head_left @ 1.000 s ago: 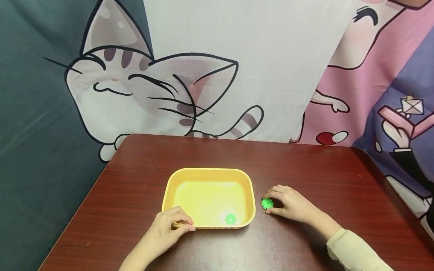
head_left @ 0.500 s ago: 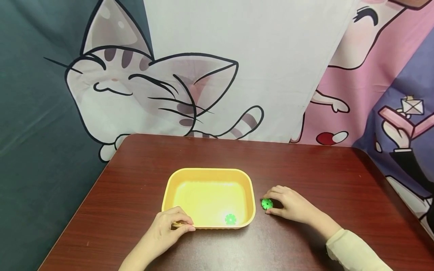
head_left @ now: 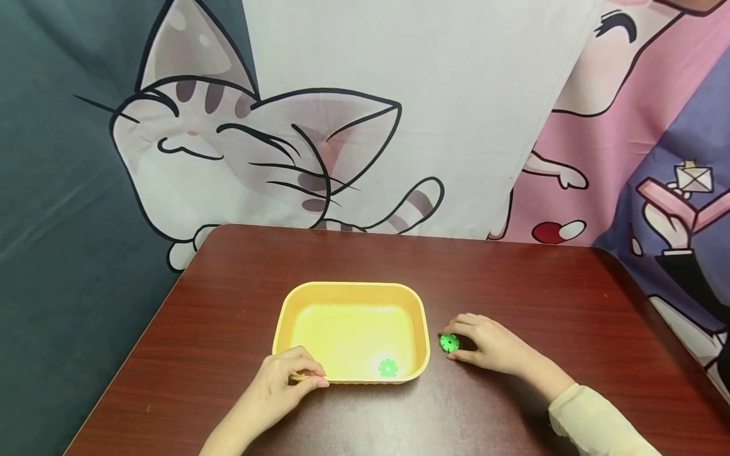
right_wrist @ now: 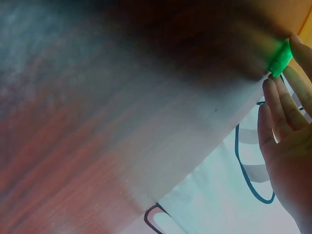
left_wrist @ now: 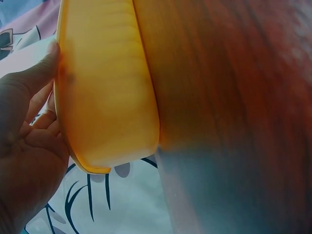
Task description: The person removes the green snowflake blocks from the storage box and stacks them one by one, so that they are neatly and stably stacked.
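A yellow plastic basin (head_left: 342,329) stands on the table, its near left rim pinched by my left hand (head_left: 285,378). One green toothed disc (head_left: 388,367), like a snowflake building piece, lies flat inside near the front right corner. Just right of the basin, my right hand (head_left: 492,343) holds a second green snowflake disc (head_left: 449,342) between thumb and fingers, low at the tabletop. In the left wrist view the thumb lies over the rim of the basin (left_wrist: 105,87). The right wrist view shows the held disc (right_wrist: 281,59) edge-on at the fingertips.
The dark red-brown wooden table (head_left: 228,297) runs back to a cloth backdrop (head_left: 456,69) printed with cartoon animals. A pale sleeve (head_left: 595,421) covers the right forearm.
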A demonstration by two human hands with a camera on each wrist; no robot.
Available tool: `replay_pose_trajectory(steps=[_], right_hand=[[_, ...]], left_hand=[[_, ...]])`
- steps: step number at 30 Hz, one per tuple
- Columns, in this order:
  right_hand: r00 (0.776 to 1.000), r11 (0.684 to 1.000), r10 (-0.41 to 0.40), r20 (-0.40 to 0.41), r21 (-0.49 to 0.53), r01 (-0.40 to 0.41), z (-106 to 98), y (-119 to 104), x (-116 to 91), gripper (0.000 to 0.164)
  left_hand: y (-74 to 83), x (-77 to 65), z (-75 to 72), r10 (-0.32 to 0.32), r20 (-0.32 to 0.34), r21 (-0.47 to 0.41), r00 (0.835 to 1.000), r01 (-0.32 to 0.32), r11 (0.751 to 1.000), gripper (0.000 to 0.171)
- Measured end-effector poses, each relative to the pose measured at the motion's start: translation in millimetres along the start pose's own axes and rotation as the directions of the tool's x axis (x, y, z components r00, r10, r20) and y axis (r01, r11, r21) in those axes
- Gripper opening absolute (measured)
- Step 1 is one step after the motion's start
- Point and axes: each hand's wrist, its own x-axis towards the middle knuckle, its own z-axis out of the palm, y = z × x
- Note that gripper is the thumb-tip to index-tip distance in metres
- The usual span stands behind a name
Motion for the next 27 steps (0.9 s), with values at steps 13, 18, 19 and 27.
replay_pose_trajectory(steps=[13, 18, 19, 27], right_hand=[[0.999, 0.998, 0.006, -0.042, 0.061, -0.003, -35, -7, 25, 0.039], [0.997, 0.99, -0.034, -0.074, 0.133, 0.043, -41, -15, 44, 0.041], [0.996, 0.988, -0.047, -0.074, 0.145, 0.057, -41, -17, 49, 0.041], [0.986, 0.979, -0.167, 0.01, 0.116, 0.165, -40, -39, 80, 0.041]], left_hand=[[0.5, 0.4, -4.1, -0.044, 0.015, 0.019, 0.999, 0.044, 0.999, 0.011], [1.3, -0.6, -4.7, -0.046, 0.022, 0.012, 0.999, 0.046, 0.999, 0.009], [1.6, -0.9, -4.6, -0.046, 0.023, 0.011, 0.999, 0.046, 0.999, 0.009], [3.0, -1.8, -3.0, -0.036, 0.021, -0.009, 0.999, 0.036, 0.999, 0.007]])
